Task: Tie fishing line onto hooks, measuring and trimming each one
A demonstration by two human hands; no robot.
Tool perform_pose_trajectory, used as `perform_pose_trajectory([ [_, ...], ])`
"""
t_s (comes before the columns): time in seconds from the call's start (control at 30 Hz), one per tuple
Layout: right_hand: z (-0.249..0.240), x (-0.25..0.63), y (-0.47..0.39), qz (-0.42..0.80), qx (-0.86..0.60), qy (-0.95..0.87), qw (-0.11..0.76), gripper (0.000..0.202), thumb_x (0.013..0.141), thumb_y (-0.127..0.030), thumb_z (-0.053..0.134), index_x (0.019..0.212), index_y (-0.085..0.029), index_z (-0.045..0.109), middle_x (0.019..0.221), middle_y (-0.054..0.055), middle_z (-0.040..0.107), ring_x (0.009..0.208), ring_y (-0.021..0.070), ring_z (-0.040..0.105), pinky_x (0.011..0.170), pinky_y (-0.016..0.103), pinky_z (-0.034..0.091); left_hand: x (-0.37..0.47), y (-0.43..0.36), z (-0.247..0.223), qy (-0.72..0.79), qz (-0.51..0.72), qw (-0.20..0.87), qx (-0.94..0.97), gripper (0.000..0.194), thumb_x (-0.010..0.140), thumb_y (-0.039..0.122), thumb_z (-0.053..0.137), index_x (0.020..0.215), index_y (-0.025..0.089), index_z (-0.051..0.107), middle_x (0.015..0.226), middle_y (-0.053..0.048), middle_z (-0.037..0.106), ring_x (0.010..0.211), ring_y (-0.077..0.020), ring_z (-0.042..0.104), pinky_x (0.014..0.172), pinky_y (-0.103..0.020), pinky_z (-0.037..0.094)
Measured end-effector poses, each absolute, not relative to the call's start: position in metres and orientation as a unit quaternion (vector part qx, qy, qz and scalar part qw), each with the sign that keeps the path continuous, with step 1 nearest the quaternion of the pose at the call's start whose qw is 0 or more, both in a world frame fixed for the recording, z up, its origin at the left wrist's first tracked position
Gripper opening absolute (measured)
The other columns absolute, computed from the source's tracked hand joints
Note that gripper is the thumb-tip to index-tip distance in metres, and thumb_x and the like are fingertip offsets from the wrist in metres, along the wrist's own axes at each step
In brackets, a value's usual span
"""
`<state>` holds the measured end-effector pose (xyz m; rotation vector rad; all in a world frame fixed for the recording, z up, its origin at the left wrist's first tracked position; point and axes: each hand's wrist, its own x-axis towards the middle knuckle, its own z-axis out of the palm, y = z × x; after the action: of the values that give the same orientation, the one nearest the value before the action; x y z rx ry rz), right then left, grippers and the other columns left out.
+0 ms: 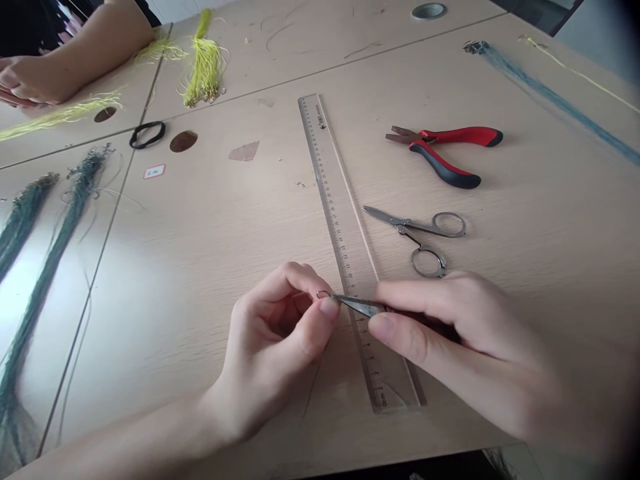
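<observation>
My left hand (287, 340) pinches a small metal hook (323, 293) between thumb and forefinger, and a thin dark cord hangs below it. Closed around fine-tipped pliers (361, 305), my right hand (450, 333) holds them level, their tips pointing left and meeting the hook at the left fingertips. The pliers' handles are mostly hidden in the palm. Beneath both hands lies a clear ruler (343, 247). Silver scissors (420, 230) rest open just beyond my right hand.
Red-and-black pliers (450, 147) lie behind the scissors. Teal cord bundles (55, 267) are at left, another (555, 93) at upper right. Yellow cords (204, 70), a black band (147, 135) and a tape roll (429, 11) lie farther back. A person's forearm (95, 50) rests at upper left.
</observation>
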<state>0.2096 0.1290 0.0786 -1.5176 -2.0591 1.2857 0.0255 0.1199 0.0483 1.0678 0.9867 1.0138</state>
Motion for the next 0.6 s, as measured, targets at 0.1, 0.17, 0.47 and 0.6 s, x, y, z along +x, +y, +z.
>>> perform_pose_trajectory([
  [0.1, 0.080, 0.213, 0.134, 0.419, -0.523, -0.723, 0.169, 0.033, 0.093, -0.045, 0.043, 0.072, -0.020, 0.052, 0.058, -0.002, 0.054, 0.052, 0.0118, 0.051, 0.039, 0.022, 0.031, 0.025, 0.119, 0.047, 0.433, 0.440, 0.633, 0.467, 0.013, 0.089, 0.025, 0.057, 0.077, 0.020, 0.055, 0.065, 0.005, 0.049, 0.051, -0.0048, 0.040, 0.047, -0.018, 0.034],
  [0.17, 0.079, 0.216, 0.138, 0.397, -0.505, -0.744, 0.186, 0.030, 0.093, -0.039, 0.045, 0.069, -0.021, 0.046, 0.055, -0.004, 0.048, 0.047, 0.0094, 0.045, 0.039, 0.021, 0.030, 0.024, 0.119, 0.048, 0.436, 0.440, 0.622, 0.480, 0.012, 0.090, 0.025, 0.055, 0.079, 0.020, 0.055, 0.067, 0.004, 0.049, 0.052, -0.0055, 0.041, 0.048, -0.019, 0.035],
  [0.47, 0.081, 0.217, 0.141, 0.371, -0.457, -0.773, 0.235, 0.024, 0.092, -0.023, 0.047, 0.070, -0.021, 0.037, 0.057, -0.007, 0.043, 0.049, 0.0072, 0.041, 0.046, 0.020, 0.031, 0.025, 0.109, 0.054, 0.247, 0.445, 0.420, 0.751, 0.012, 0.082, 0.008, 0.058, 0.087, 0.018, 0.060, 0.073, -0.003, 0.054, 0.061, -0.0104, 0.053, 0.053, -0.020, 0.046],
  [0.6, 0.097, 0.219, 0.139, 0.429, -0.430, -0.769, 0.199, 0.029, 0.092, -0.026, 0.045, 0.067, -0.021, 0.032, 0.056, -0.008, 0.037, 0.049, 0.0068, 0.037, 0.045, 0.019, 0.032, 0.019, 0.107, 0.046, 0.237, 0.435, 0.404, 0.769, 0.009, 0.085, 0.014, 0.057, 0.092, 0.019, 0.058, 0.074, -0.003, 0.053, 0.060, -0.0103, 0.053, 0.051, -0.020, 0.046],
])
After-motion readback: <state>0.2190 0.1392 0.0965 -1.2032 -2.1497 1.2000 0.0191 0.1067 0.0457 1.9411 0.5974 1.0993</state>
